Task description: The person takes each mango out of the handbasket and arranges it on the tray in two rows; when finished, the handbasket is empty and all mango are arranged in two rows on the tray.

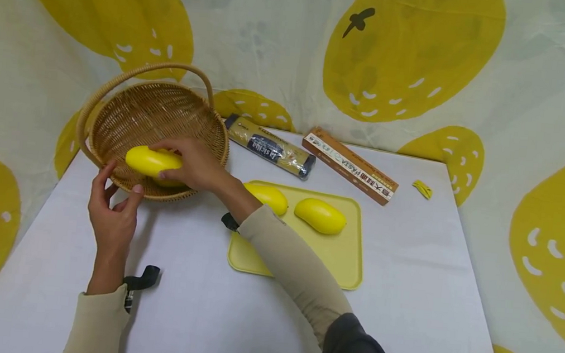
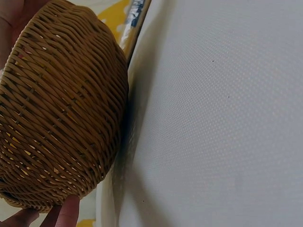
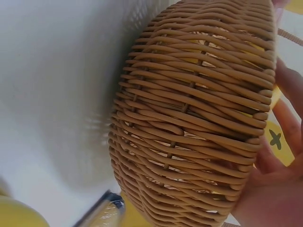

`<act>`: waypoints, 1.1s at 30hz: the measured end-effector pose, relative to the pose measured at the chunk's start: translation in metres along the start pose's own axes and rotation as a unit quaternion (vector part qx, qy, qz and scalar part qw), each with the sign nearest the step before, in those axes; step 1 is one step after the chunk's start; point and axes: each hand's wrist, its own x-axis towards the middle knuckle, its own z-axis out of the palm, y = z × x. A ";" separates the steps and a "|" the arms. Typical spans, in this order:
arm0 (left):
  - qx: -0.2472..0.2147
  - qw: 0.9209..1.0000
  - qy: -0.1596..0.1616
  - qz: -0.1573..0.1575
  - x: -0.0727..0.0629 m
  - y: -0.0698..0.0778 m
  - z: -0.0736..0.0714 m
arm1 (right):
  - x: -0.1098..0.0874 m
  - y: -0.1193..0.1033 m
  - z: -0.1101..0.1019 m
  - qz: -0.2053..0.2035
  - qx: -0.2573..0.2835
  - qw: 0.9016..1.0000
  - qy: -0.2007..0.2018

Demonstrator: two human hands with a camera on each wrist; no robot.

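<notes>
A round wicker basket [image 1: 163,101] with a tall handle stands at the left of the table, its opening tilted toward me. My right hand [image 1: 195,164] reaches over the near rim and grips a yellow mango [image 1: 146,160] between thumb and fingers, inside the basket's opening. More yellow shows just beneath that mango, partly covered. At the near left rim is my left hand [image 1: 114,212], thumb raised and fingers extended; in the left wrist view its fingertips [image 2: 69,213] touch the woven side. Woven wall hides most of the right hand's grip in the right wrist view.
On a pale yellow tray [image 1: 300,256] lie two more mangoes, one mango [image 1: 320,216] at right and another [image 1: 268,197] partly behind my right forearm. Behind it are a spaghetti packet [image 1: 270,147] and a long pasta box [image 1: 349,165]. A small yellow object [image 1: 422,189] lies far right.
</notes>
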 end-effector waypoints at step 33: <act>0.004 1.000 0.001 0.004 0.001 -0.003 0.001 | -0.114 -0.003 -0.014 -0.060 0.187 0.946 0.259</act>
